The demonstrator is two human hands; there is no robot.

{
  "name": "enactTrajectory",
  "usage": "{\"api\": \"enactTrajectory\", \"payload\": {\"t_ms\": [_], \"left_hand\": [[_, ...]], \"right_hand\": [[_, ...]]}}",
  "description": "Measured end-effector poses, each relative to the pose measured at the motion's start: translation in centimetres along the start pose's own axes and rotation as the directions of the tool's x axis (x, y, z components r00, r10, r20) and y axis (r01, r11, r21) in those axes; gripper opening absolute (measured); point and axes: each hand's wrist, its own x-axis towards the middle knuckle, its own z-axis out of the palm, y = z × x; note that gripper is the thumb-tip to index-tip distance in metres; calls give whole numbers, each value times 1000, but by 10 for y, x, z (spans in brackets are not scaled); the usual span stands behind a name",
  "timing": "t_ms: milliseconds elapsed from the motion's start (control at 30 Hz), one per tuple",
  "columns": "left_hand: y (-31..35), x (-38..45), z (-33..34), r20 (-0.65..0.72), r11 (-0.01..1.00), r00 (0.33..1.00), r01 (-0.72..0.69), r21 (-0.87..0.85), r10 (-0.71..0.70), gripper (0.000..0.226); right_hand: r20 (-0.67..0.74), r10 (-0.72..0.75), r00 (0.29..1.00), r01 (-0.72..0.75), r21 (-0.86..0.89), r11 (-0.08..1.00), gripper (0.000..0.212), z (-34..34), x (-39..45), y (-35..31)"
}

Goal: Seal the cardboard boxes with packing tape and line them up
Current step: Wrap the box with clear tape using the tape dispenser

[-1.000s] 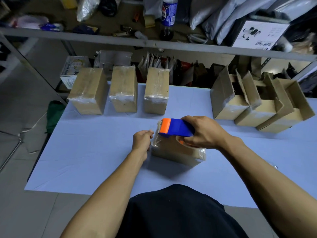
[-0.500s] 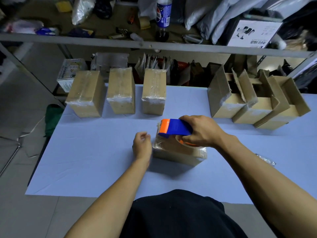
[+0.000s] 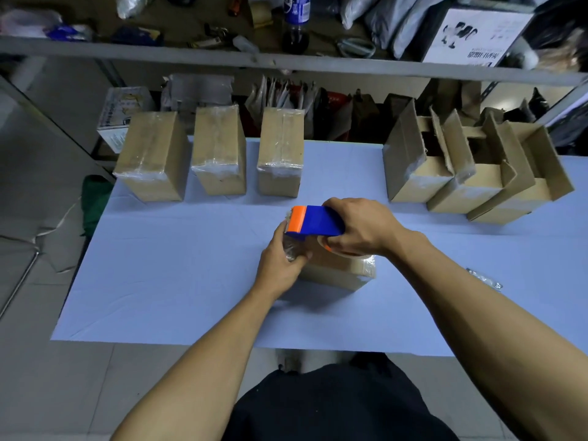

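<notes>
The left hand (image 3: 280, 262) has come up from beside the box and now pinches the loose clear tape end under the dispenser's orange blade. The right hand (image 3: 359, 232) grips the blue tape dispenser (image 3: 318, 220) over the cardboard box (image 3: 343, 270) at mid-table. Three sealed boxes (image 3: 219, 151) line the far left; open boxes (image 3: 471, 173) crowd the far right of the blue table (image 3: 178, 281).

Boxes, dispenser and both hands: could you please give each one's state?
Three boxes at back left: taped shut, in a row.
Boxes at back right: flaps open.
Centre box: closed, partly taped.
Tape dispenser: gripped by right hand.
Left hand: pinching tape.
</notes>
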Motion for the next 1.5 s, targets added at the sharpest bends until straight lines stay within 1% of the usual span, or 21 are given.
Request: {"api": "enactTrajectory", "payload": {"t_ms": [67, 133, 167, 333, 433, 500, 633, 733, 800, 867, 900, 933, 967, 1000, 1033, 1067, 1133, 1267, 1333, 1400, 1500], "left_hand": [[3, 0, 0, 3, 1000, 1000, 7, -2, -7, 75], [8, 0, 0, 22, 1000, 1000, 22, 12, -22, 62], [11, 0, 1, 27, 999, 999, 41, 15, -41, 59], [17, 2, 12, 7, 996, 999, 53, 74, -54, 46], [16, 1, 15, -50, 993, 996, 76, 92, -72, 46], [14, 0, 15, -61, 993, 995, 81, 85, -76, 47], [15, 0, 16, -67, 996, 995, 72, 47, -69, 39], [14, 0, 16, -65, 997, 995, 78, 19, -77, 41], [13, 0, 16, -46, 997, 996, 82, 7, -81, 46], [13, -1, 17, -29, 996, 996, 86, 32, -85, 61], [14, -2, 17, -27, 993, 997, 75, 95, -73, 69], [16, -3, 16, -22, 978, 999, 39, 204, -36, 74], [17, -3, 14, 5, 936, 999, -31, 351, 31, 74], [19, -4, 13, 63, 857, 993, -119, 502, 101, 71], [21, -4, 13, 146, 762, 977, -212, 612, 155, 65], [24, -3, 12, 231, 682, 957, -289, 672, 179, 60], [29, 2, 10, 334, 602, 929, -359, 713, 159, 55], [34, 6, 14, 378, 527, 923, -360, 770, 77, 55], [35, 5, 17, 374, 516, 926, -344, 785, 47, 57], [37, 5, 20, 353, 528, 936, -303, 793, 6, 63], [38, 6, 25, 331, 531, 944, -274, 802, -13, 69]], "right_hand": [[22, -18, 1000, 19, -16, 1000, 63, -2, 0, 3], [44, -34, 998, 35, -23, 999, 77, -6, -5, 7], [56, -42, 998, 43, -24, 999, 78, -7, -10, 10], [65, -52, 997, 50, 37, 998, 67, -9, -27, 19], [45, -36, 998, 34, 39, 999, 66, -12, -45, 38], [21, -30, 999, 29, 55, 998, 66, -13, -62, 52], [3, -21, 1000, 21, 97, 995, 68, -6, -94, 77], [12, 20, 1000, -21, 89, 996, 70, 5, -116, 100], [8, 49, 999, -49, 137, 989, 70, 14, -127, 111], [2, 47, 999, -47, 160, 986, 69, 21, -130, 115], [-4, 37, 999, -36, 155, 987, 69, 22, -130, 116], [-11, 28, 1000, -27, 143, 989, 69, 22, -128, 117], [-13, 23, 1000, -21, 129, 991, 69, 22, -128, 119], [-16, 21, 1000, -19, 116, 993, 69, 21, -127, 120], [-20, 25, 999, -22, 108, 994, 69, 20, -127, 122], [-24, 32, 999, -30, 110, 993, 69, 19, -128, 125], [-24, 43, 999, -39, 138, 990, 69, 20, -130, 130], [-33, 62, 997, -55, 185, 981, 69, 22, -135, 140], [-52, 66, 996, -55, 200, 978, 69, 23, -138, 139], [-62, 71, 996, -55, 227, 972, 68, 26, -141, 137], [-73, 84, 994, -62, 261, 963, 67, 33, -148, 139]]}}
